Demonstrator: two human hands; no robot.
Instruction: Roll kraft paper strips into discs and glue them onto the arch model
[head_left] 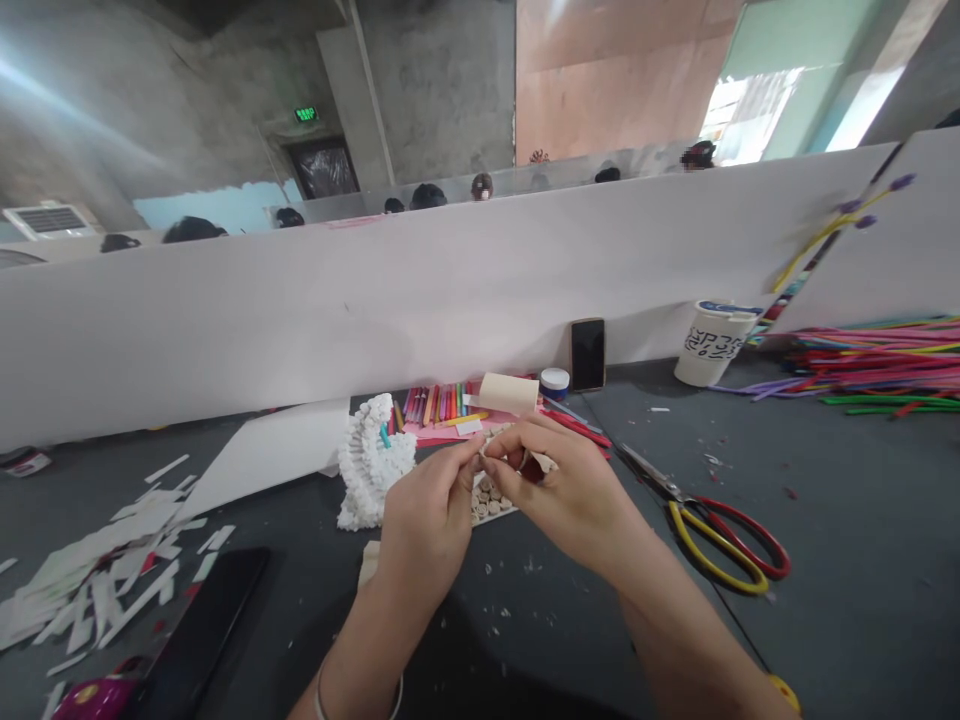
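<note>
My left hand (pixel 431 505) and my right hand (pixel 555 480) meet in the middle of the view, fingertips pinched together. What they hold between them is small and mostly covered by the fingers; I cannot make it out. Beneath and behind the hands lies a flat piece covered with small rolled beige coils (pixel 489 502), partly hidden. To the left of my left hand sits a bumpy white craft piece (pixel 367 470) with a teal bit on it. A beige paper roll (pixel 509 393) lies just beyond my fingers.
Scissors with red and yellow handles (pixel 720 535) lie open at right. Colored pens (pixel 442 403), a small jar (pixel 554 382), an upright phone (pixel 587 355), a white cup (pixel 712 343) and pipe cleaners (pixel 885 365) stand farther back. Paper scraps (pixel 112 570) and a black phone (pixel 206 630) lie left.
</note>
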